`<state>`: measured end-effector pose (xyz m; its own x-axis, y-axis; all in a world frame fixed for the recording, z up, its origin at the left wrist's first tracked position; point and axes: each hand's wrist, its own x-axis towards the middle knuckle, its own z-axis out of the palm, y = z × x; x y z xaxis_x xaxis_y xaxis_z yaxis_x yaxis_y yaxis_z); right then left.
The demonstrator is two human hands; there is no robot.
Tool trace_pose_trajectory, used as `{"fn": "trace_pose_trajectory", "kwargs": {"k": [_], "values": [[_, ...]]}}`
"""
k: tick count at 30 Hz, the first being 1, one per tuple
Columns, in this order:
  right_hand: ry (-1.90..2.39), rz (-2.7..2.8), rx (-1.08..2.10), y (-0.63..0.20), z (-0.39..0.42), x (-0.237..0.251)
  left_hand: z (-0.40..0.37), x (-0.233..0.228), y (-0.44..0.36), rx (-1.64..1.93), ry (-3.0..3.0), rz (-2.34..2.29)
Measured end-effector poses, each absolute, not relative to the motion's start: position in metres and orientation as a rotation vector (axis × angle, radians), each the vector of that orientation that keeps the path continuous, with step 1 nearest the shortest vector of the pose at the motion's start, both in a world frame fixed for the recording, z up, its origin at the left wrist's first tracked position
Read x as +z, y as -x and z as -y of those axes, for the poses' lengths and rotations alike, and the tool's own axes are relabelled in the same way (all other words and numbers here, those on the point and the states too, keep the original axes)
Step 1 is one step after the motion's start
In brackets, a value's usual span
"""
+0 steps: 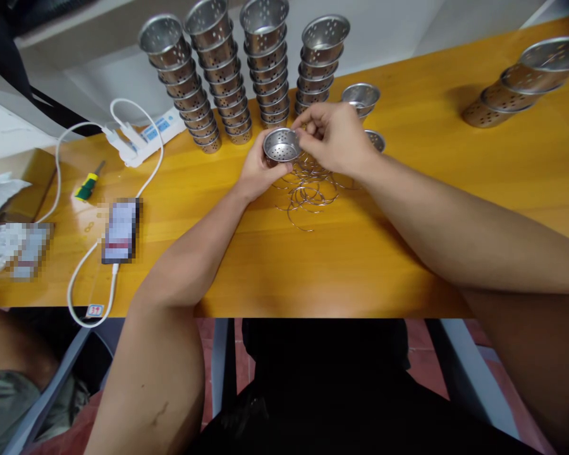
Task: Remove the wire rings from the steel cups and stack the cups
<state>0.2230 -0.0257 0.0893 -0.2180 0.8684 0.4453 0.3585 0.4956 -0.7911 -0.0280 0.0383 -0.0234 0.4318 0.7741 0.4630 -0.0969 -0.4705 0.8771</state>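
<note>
Fingers of the left hand point(260, 169) grip a perforated cup point(281, 148). The right hand point(339, 138) arches at its rim; whether its bent fingers pinch anything, I cannot tell.

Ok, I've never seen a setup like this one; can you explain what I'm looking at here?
There's no machine: these are a person's own bare hands. The single picture comes from a camera worn on the head, looking forward and down. On the wooden table, tall stacks of perforated metal cups line the back, with a shorter stack at far right. Curved wires lie loosely near the hands. Toward the left are a screwdriver, a power strip and a phone. The left hand holds one cup; the right hand is at its rim, its grip too small to make out.
</note>
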Motion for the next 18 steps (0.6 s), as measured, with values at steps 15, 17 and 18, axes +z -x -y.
{"fn": "trace_pose_trajectory", "kwargs": {"k": [15, 17, 18], "values": [[1.072, 1.779, 0.671, -0.215, 0.037, 0.087, -0.040, -0.037, 0.024, 1.161, -2.086, -0.536], [1.070, 1.761, 0.685, -0.210, 0.038, 0.087, -0.039, -0.036, 0.022, 1.184, -2.083, -0.551], [1.062, 1.751, 0.701, -0.208, 0.037, 0.087, -0.038, -0.035, 0.021, 1.192, -2.063, -0.569]]}}
